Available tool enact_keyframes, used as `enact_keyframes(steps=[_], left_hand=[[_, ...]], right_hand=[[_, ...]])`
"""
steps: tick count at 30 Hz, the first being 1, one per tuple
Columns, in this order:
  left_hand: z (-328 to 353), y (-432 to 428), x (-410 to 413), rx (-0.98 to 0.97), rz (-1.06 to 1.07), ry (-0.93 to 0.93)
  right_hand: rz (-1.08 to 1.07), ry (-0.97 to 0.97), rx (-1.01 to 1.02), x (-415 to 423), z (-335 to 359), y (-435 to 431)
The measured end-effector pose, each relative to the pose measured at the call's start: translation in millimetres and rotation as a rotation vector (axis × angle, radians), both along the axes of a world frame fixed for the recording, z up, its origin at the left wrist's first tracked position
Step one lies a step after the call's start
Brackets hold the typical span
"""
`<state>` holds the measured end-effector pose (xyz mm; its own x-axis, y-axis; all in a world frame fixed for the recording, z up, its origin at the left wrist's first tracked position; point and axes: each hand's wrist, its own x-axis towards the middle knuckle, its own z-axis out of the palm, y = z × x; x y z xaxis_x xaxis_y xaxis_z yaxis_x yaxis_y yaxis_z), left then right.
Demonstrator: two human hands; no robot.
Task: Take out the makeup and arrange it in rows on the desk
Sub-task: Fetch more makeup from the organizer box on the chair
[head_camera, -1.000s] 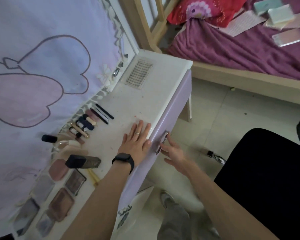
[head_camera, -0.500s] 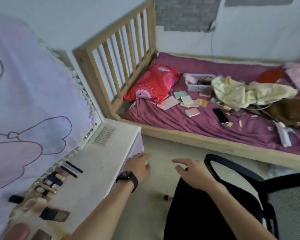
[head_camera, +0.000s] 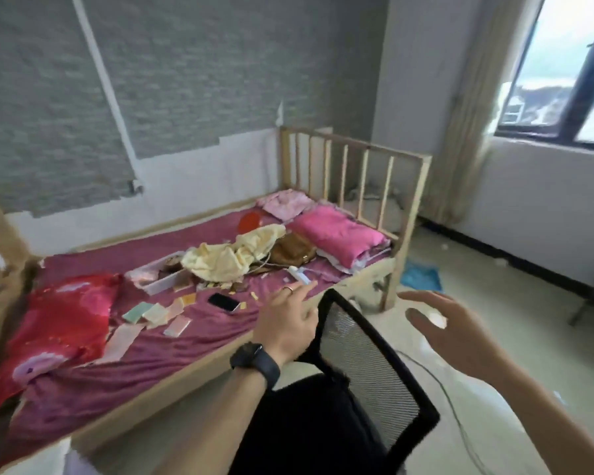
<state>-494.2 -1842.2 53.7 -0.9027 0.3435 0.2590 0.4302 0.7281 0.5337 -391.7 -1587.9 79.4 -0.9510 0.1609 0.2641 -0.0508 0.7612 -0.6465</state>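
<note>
Head view faces a wooden-framed bed (head_camera: 172, 351) covered with a purple sheet. A red pillow (head_camera: 59, 323) lies at its left end. Just right of the pillow, small flat pastel pieces (head_camera: 144, 311) are scattered over the sheet toward the front edge; whether they are makeup cannot be told at this blur. Behind them, mid-bed, sits a white basket (head_camera: 158, 281), and a dark phone (head_camera: 224, 302) lies flat near the front edge. A crumpled yellow cloth (head_camera: 227, 257) is heaped in the middle, touching a brown bag (head_camera: 294, 250) on its right, and a pink pillow (head_camera: 336, 233) fills the right end against the slatted footboard. The left hand (head_camera: 285, 325), with a black watch (head_camera: 256, 359) at the wrist and a ring (head_camera: 288, 288), reaches forward with fingers loosely extended and holds nothing; it is at the top left edge of a black mesh chair (head_camera: 367, 365), and contact cannot be judged. The right hand (head_camera: 456, 334) hangs in the air right of the chair back, fingers spread and empty. A window (head_camera: 563, 73) is at the far right.
</note>
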Motion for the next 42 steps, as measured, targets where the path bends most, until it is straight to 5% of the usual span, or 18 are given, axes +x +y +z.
enact_keyframes(steps=[10,21,31,42], left_hand=[[48.0,278.3,31.9,-0.033,-0.531,0.132],[50.6,546.0,42.7,0.004,-0.704,0.161],[41.2,712.9,-12.9,0.015,-0.753,0.175],[21.4,965.6,-162.9,-0.006,-0.906,0.125]], right_hand=[[-0.526,0.008,0.155,139.3,37.4,198.1],[-0.723,0.024,0.188,189.7,27.6,409.8],[-0.795,0.005,0.173,144.9,28.0,571.9],[-0.926,-0.080,0.146,-4.9,4.0,781.2]])
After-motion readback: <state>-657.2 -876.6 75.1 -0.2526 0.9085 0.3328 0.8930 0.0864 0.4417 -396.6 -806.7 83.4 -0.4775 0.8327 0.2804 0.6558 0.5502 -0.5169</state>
